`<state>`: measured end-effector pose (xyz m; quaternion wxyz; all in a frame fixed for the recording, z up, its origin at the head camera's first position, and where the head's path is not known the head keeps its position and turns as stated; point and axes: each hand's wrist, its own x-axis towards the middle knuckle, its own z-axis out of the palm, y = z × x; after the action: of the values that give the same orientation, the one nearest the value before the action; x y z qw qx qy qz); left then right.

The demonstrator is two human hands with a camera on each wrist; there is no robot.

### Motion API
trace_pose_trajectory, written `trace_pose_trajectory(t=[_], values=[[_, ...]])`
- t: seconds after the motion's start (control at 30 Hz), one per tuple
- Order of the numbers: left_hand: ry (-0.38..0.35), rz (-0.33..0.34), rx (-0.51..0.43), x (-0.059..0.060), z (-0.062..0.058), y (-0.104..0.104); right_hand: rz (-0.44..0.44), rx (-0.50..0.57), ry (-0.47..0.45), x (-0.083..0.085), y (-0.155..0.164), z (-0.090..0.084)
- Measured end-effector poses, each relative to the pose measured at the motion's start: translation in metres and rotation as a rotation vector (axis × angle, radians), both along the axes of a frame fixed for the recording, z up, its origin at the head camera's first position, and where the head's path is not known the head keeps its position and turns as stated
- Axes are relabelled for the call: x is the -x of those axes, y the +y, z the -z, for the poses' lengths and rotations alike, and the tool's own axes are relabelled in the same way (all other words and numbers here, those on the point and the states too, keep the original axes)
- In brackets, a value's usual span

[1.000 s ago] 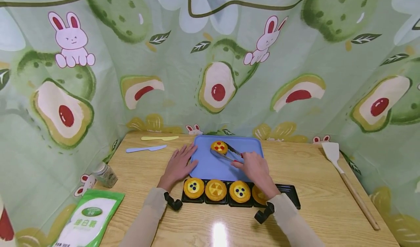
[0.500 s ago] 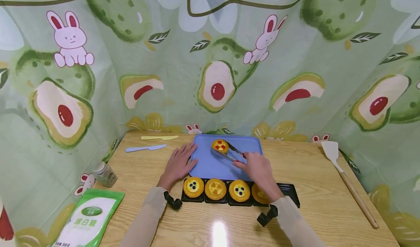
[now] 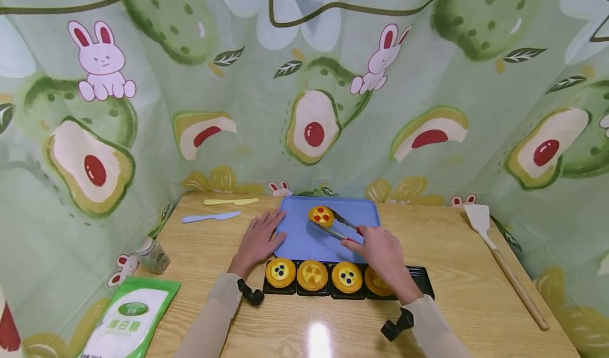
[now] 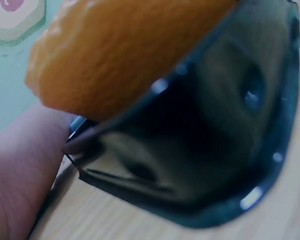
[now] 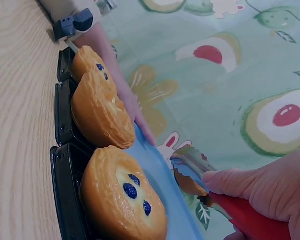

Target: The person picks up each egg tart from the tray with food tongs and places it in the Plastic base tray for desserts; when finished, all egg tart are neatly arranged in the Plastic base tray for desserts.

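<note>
My right hand (image 3: pixel 382 249) grips red-handled metal tongs (image 5: pixel 250 217). Between the tongs' tips is an egg tart (image 3: pixel 321 217) with red pieces on top, over the blue tray (image 3: pixel 304 244); whether it touches the tray I cannot tell. My left hand (image 3: pixel 258 240) lies with straight fingers at the tray's left edge. In front of the tray runs a row of black plastic boxes (image 4: pixel 190 165). They bear more tarts: two with blueberries, such as the left one (image 3: pixel 280 272), one with yellow wedges (image 3: pixel 312 275), and one partly hidden under my right wrist (image 3: pixel 376 282).
At the row's right end a black box (image 3: pixel 421 280) shows no tart. A yellow knife (image 3: pixel 230 202) and a blue knife (image 3: pixel 211 217) lie at the back left. A spice jar (image 3: pixel 152 254) and a white-green bag (image 3: pixel 128 318) stand left. A spatula (image 3: pixel 506 265) lies right.
My right hand, the tongs and the red-topped tart have shifted slightly right and toward me. The left hand stays where it was.
</note>
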<state>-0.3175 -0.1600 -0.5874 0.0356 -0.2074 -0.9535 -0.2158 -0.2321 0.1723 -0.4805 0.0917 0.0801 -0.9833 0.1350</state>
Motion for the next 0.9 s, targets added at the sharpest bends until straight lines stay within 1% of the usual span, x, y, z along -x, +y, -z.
trace_pose_trajectory(t=[0.17, 0.4, 0.73, 0.9], values=[[-0.003, -0.002, 0.005, 0.000, -0.002, 0.000, -0.018, -0.011, 0.011, -0.010, 0.004, -0.004], [0.003, 0.000, 0.000, -0.001, -0.003, 0.000, -0.034, 0.001, 0.015, -0.032, 0.016, -0.014], [0.012, 0.005, -0.015, -0.001, -0.003, 0.002, -0.006, 0.005, 0.030, -0.065, 0.045, -0.030], [0.010, 0.008, -0.005, 0.000, -0.003, 0.001, 0.039, 0.009, 0.015, -0.084, 0.059, -0.041]])
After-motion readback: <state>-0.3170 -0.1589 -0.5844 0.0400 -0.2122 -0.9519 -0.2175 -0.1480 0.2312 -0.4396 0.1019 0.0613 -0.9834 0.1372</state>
